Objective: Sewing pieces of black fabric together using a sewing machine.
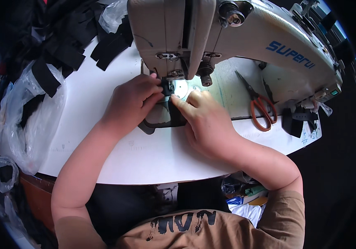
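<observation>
A small black fabric strip (174, 113) lies under the presser foot (171, 85) of a white sewing machine (205, 37), beside the lit needle plate (181, 89). My left hand (134, 99) is at the left of the foot, fingers closed on the strip's edge, with the fingertips partly hidden by the machine head. From the near right, my right hand (209, 118) bends over the strip. Its index fingertip presses close to the foot; the other fingers curl under, and the thumb is mostly hidden.
Orange-handled scissors (261, 108) lie on the machine bed to the right. Black fabric pieces (110, 49) are heaped at the far left, near a clear plastic bag (41, 128). More black scraps (294, 121) sit at the right end of the white table (144, 168).
</observation>
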Demonstrator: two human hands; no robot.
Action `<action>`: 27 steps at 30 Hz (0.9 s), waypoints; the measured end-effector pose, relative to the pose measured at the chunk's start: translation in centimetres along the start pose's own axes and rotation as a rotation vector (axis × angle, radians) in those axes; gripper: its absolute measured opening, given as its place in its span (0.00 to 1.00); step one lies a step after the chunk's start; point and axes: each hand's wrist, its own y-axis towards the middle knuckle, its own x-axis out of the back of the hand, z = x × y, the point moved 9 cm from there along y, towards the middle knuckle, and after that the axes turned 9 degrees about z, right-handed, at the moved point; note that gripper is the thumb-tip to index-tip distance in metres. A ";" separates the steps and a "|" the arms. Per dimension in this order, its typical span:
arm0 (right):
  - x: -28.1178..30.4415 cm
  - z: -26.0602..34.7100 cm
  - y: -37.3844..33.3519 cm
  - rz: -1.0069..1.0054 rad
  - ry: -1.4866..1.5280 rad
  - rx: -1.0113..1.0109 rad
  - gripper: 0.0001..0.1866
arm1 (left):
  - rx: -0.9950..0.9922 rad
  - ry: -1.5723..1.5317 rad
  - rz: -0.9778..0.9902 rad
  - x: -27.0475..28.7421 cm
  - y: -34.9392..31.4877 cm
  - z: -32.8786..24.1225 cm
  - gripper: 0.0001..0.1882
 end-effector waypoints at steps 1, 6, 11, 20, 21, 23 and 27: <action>-0.1 0.0 0.0 0.000 0.000 -0.001 0.33 | -0.004 0.031 -0.003 0.1 0.2 -0.1 0.07; 0.2 0.1 -0.1 -0.004 -0.006 -0.010 0.33 | -0.006 0.053 -0.005 0.2 0.4 -0.3 0.07; 0.1 0.1 -0.1 0.005 0.006 -0.020 0.32 | 0.036 0.045 -0.001 0.1 0.6 0.2 0.07; 0.1 0.2 -0.2 0.000 0.003 -0.023 0.31 | 0.036 0.028 0.009 0.4 0.6 0.2 0.08; 0.1 0.2 -0.2 0.001 0.001 -0.027 0.31 | 0.036 0.030 0.010 0.3 0.6 0.4 0.08; 0.0 0.2 -0.3 -0.004 0.003 -0.023 0.31 | 0.019 0.017 0.013 0.4 0.5 0.6 0.09; 0.0 0.1 -0.3 0.001 0.023 -0.035 0.29 | 0.004 0.067 0.017 0.6 0.2 0.4 0.10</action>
